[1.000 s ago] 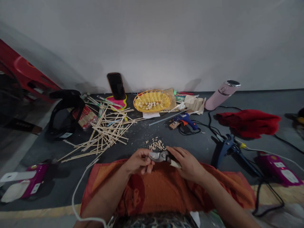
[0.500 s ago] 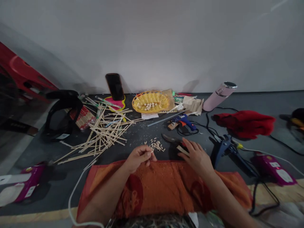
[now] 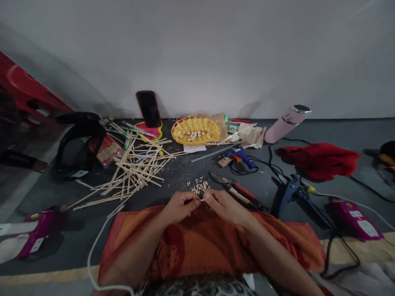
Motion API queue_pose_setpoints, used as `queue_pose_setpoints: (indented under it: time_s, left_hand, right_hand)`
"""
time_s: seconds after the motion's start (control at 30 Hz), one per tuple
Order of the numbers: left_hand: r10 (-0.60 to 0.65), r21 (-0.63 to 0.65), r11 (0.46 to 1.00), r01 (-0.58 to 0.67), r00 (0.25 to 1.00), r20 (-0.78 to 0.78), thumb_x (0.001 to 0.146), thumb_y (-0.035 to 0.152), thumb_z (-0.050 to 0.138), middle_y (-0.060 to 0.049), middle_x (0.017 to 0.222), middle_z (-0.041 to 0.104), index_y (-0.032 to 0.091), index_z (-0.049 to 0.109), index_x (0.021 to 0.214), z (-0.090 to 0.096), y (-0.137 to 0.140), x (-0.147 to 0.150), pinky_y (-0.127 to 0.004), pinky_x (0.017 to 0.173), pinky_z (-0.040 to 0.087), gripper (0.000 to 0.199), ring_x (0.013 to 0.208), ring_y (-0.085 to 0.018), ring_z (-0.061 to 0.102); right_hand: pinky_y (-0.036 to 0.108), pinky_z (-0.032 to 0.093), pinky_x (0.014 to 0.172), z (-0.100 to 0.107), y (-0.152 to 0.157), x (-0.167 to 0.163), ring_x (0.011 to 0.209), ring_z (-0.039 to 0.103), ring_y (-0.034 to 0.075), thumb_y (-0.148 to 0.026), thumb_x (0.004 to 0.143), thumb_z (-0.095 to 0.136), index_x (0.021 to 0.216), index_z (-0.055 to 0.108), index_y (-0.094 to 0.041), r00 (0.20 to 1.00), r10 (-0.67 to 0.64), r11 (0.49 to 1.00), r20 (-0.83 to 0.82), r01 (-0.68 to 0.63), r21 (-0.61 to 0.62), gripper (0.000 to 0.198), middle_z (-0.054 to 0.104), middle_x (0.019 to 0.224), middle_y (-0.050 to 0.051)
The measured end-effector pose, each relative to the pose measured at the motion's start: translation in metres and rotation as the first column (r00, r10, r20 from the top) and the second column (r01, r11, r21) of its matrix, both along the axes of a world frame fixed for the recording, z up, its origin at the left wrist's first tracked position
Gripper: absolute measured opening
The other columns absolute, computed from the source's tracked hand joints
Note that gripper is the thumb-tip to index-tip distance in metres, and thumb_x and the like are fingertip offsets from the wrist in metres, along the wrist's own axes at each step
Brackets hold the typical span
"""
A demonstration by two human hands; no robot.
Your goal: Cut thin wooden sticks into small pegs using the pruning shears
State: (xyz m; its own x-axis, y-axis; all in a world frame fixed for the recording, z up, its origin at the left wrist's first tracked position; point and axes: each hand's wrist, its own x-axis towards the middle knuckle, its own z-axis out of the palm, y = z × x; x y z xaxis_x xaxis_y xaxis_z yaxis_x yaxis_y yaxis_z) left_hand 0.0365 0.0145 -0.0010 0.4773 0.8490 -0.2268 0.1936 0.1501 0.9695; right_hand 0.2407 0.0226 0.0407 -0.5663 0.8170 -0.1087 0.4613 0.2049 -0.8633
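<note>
My left hand [image 3: 184,205] and my right hand [image 3: 221,204] meet over the front edge of the dark table, fingertips pinched together. Between them shows a small pale wooden stick piece [image 3: 202,200], gripped from both sides. Just beyond my fingers lies a little pile of short cut stick pieces [image 3: 200,186]. To the right of my right hand rest pruning shears [image 3: 236,187] with red and pale handles. An orange towel [image 3: 203,246] spreads beneath my forearms.
Long thin wooden sticks [image 3: 135,168] lie heaped at left. A yellow basket [image 3: 196,130] holds several small pieces. Nearby are a blue glue gun [image 3: 242,157], a leaning phone [image 3: 148,109], a pink bottle [image 3: 287,123], a red cloth [image 3: 321,160] and blue pliers [image 3: 293,195].
My right hand has let go of the shears, leaving them on the table, and moved left to meet my left hand at the small stick piece.
</note>
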Motion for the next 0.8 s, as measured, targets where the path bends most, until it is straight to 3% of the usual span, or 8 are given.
queue_pose_setpoints:
  time_s: [0.17, 0.4, 0.6, 0.7, 0.8]
  left_hand:
    - [-0.064, -0.056, 0.997, 0.061, 0.996, -0.062, 0.086, 0.045, 0.054, 0.001, 0.054, 0.059, 0.014, 0.064, 0.077, 0.001, 0.002, -0.003, -0.015, 0.041, 0.032, 0.034, 0.04, -0.007, 0.047]
    - [-0.135, -0.082, 0.988, 0.134, 0.991, -0.006, 0.089, 0.047, 0.048, -0.001, 0.057, 0.063, 0.014, 0.062, 0.077, 0.005, 0.002, 0.0, -0.015, 0.041, 0.033, 0.038, 0.04, -0.006, 0.05]
    - [-0.082, -0.146, 0.984, 0.1, 0.989, 0.126, 0.087, 0.05, 0.051, -0.002, 0.058, 0.064, 0.013, 0.06, 0.076, 0.001, 0.001, -0.001, -0.015, 0.04, 0.032, 0.04, 0.039, -0.006, 0.048]
    - [-0.007, -0.21, 0.976, 0.059, 0.971, 0.241, 0.085, 0.05, 0.055, -0.002, 0.059, 0.063, 0.012, 0.06, 0.078, -0.001, 0.0, -0.002, -0.015, 0.041, 0.035, 0.039, 0.041, -0.006, 0.049]
    - [0.077, -0.244, 0.97, -0.011, 0.962, 0.262, 0.083, 0.049, 0.059, -0.001, 0.056, 0.061, 0.012, 0.061, 0.078, -0.001, 0.0, -0.002, -0.016, 0.041, 0.038, 0.038, 0.043, -0.007, 0.051]
  right_hand:
    - [0.021, 0.032, 0.056, -0.025, 0.002, -0.003, 0.06, 0.046, 0.009, -0.05, 0.097, 0.033, 0.073, 0.052, -0.016, 0.992, 0.057, 0.992, -0.11, -0.069, -0.106, 0.046, 0.053, 0.066, -0.003]
    - [0.021, 0.035, 0.058, -0.033, -0.002, -0.006, 0.06, 0.046, 0.01, -0.052, 0.097, 0.032, 0.07, 0.049, -0.017, 0.973, 0.015, 0.977, -0.232, -0.064, -0.203, 0.047, 0.051, 0.063, -0.002]
    - [0.023, 0.036, 0.059, -0.035, -0.003, -0.007, 0.061, 0.044, 0.01, -0.054, 0.096, 0.032, 0.073, 0.049, -0.017, 0.939, -0.02, 0.965, -0.343, -0.072, -0.254, 0.047, 0.051, 0.065, -0.002]
    - [0.023, 0.038, 0.06, -0.035, -0.003, -0.008, 0.061, 0.046, 0.011, -0.055, 0.096, 0.032, 0.073, 0.05, -0.017, 0.893, -0.041, 0.944, -0.447, -0.112, -0.309, 0.048, 0.05, 0.065, -0.002]
    - [0.022, 0.033, 0.054, -0.037, -0.003, -0.009, 0.054, 0.041, 0.009, -0.055, 0.094, 0.039, 0.069, 0.05, -0.016, 0.878, -0.075, 0.932, -0.472, -0.107, -0.346, 0.047, 0.047, 0.06, -0.003]
